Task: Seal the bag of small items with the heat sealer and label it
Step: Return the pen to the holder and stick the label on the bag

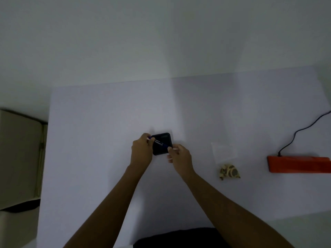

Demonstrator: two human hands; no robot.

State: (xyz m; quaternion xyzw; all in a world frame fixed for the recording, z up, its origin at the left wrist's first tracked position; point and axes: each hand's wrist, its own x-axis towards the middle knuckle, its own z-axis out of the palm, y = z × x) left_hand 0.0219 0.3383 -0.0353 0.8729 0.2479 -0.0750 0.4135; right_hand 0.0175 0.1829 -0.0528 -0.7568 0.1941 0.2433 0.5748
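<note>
Both hands are over the middle of the surface [107, 113]. The left hand [142, 149] and the right hand [179, 155] each pinch one end of a blue pen [160, 142], so both grips are clamped on it, above a dark square object [162, 149].

The clear bag [224, 151] lies flat to the right, untouched. The small items [229, 173] are heaped at its near end. Whether they are inside the bag cannot be told.

The red heat sealer [299, 164] sits further right with its cord [304, 128] attached.

Risks, as judged:
- Items near the bag mouth would spoil the seal.
- The thin film may crease when it is lifted.
- A pulled pen cap could slip and mark the surface.
- The cord could snag an arm reaching for the sealer.
</note>
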